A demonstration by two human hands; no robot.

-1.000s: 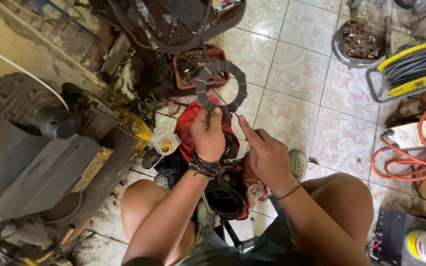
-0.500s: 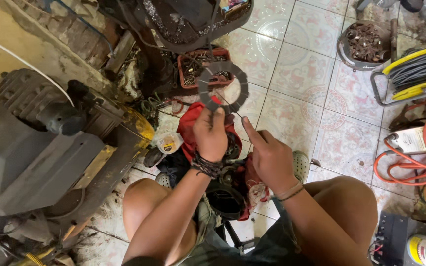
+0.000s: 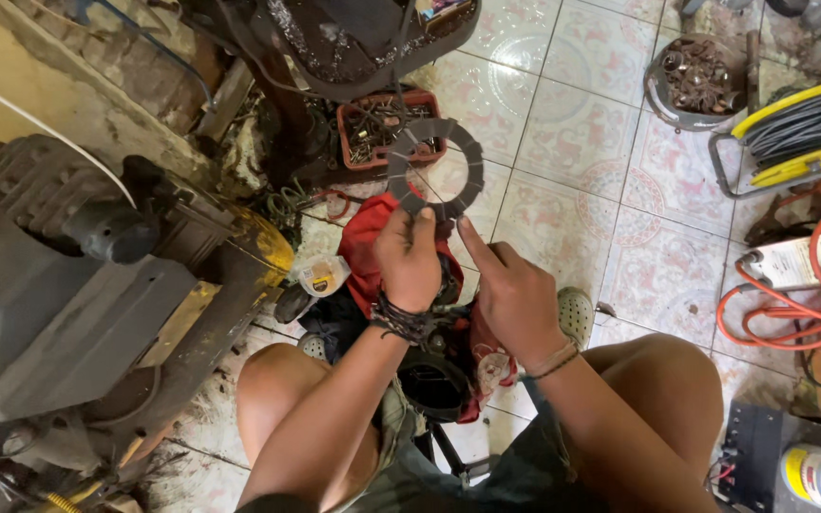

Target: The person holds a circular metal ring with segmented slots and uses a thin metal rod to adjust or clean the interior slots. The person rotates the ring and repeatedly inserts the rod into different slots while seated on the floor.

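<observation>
A: Where is the grey notched ring [image 3: 435,169] held?

B: It is gripped at its lower edge by the closed fingers [image 3: 422,220] of the left hand [image 3: 409,258], raised above the tiled floor [image 3: 563,123], in front of a red tray of metal parts [image 3: 384,123].

A: And the right hand [image 3: 515,296]?

B: Its forefinger is stretched to the ring's lower rim; nothing is clasped. A red cloth [image 3: 365,249] is seen below
</observation>
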